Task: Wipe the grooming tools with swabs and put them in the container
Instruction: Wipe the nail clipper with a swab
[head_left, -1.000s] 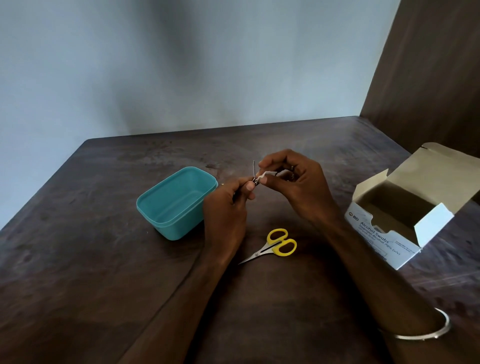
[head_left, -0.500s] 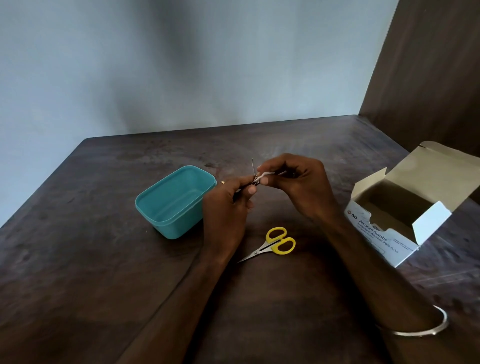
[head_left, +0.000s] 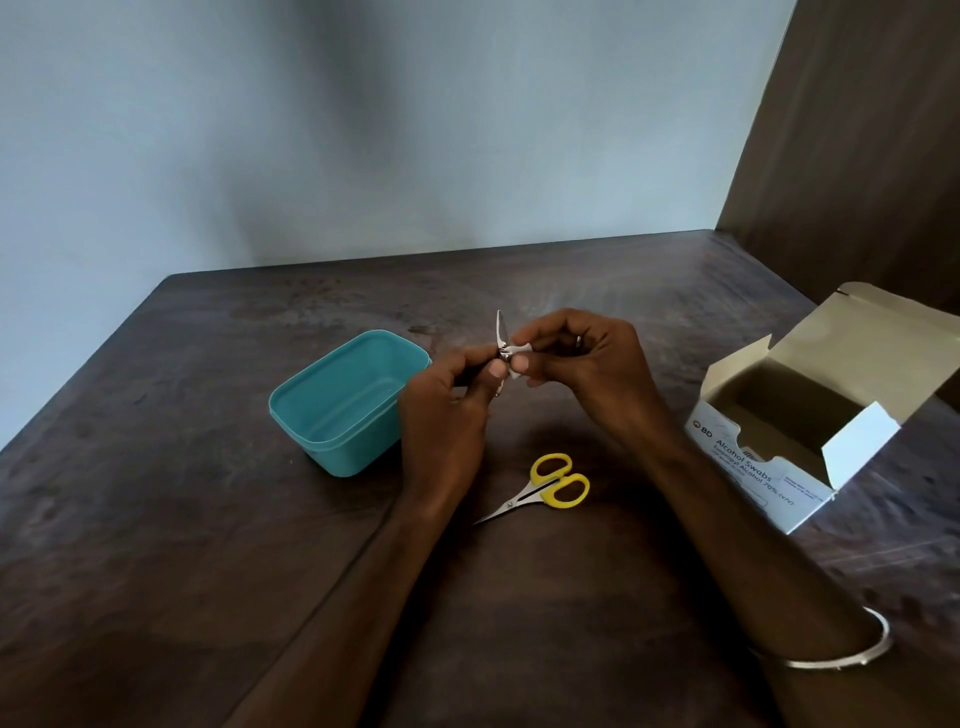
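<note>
Frame centre: left hand (head_left: 447, 410) grips small metal tool (head_left: 502, 338) (type unclear), right hand (head_left: 582, 364) pinches white swab (head_left: 517, 358) on it. Teal container (head_left: 337, 415) centre-left on surface (head_left: 156, 519), yellow-handled scissors (head_left: 545, 488) below the hands.

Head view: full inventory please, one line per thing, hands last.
container: 1, teal, lidless, on the table left of the hands; nothing visible inside
scissors: 1, yellow handles, steel blades, flat on the table near the person, below the hands
alcohol swab box: 1, white with blue print, lid flaps open, at the table's right edge
nail clipper: 1, metal, held above the table, lever raised
swab: 1, white, pressed against the clipper
table: 1, dark brown
bangle: 1, silver, on the right forearm
ring: 1, on a right-hand finger
left hand: grips the clipper
right hand: pinches the swab
</note>
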